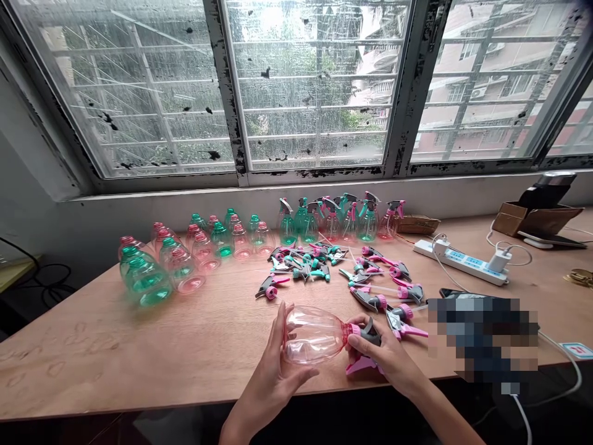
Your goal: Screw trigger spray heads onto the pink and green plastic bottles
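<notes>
Wooden table point(185, 358), below a barred window point(315, 93). Cluster of translucent green and pink bottles point(148, 287), standing at left. Row of bottles fitted with sprayers point(331, 225), by the wall. Loose spray heads point(368, 301), scattered mid-table. White power strip point(467, 262), at right. Left hand point(273, 371), cupped around the base of one pink bottle point(315, 334), held sideways above the table's near edge. Right hand point(386, 358), gripping the grey-and-pink sprayer point(369, 334) at its neck.

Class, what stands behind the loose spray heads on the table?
Green and pink bottles with spray heads fitted, before a wall. Front bottles partly hide the rear ones.
</notes>
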{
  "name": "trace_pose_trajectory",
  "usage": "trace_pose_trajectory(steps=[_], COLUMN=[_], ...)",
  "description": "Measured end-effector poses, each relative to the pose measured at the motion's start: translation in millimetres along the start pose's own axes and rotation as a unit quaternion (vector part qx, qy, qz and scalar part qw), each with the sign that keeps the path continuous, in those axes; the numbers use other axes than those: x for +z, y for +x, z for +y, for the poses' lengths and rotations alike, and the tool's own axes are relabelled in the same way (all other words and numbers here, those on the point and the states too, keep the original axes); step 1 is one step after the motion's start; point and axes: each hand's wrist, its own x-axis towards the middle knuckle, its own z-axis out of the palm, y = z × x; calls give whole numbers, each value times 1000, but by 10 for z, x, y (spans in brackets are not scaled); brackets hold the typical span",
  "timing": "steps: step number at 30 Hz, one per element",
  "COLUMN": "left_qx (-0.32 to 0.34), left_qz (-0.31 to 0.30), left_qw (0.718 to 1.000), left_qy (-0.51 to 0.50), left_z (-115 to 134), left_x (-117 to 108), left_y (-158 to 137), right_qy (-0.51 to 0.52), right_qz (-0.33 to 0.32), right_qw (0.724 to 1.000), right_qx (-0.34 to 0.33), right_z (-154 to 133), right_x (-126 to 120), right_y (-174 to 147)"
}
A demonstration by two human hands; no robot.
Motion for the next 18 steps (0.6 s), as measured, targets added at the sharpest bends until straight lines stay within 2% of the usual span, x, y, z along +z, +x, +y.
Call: trace_pose_trajectory(steps=[4,11,18], left_qx=[-10,32,8], left_qz=[-4,2,-2], left_qw=[1000,999,1000], left_qy=[-4,14,13], left_z=[-13,-72,7], left_x=[5,2,13], left_y=[12,5,18], right_qy=[14,23,24], right_qz=[-3,-7,-7], right_qw=[1000,1000,1000], right_qx=[0,-1,4], right_z=[-3,-9,8], right_x=[10,14,3], right_y=[0,-5,3])
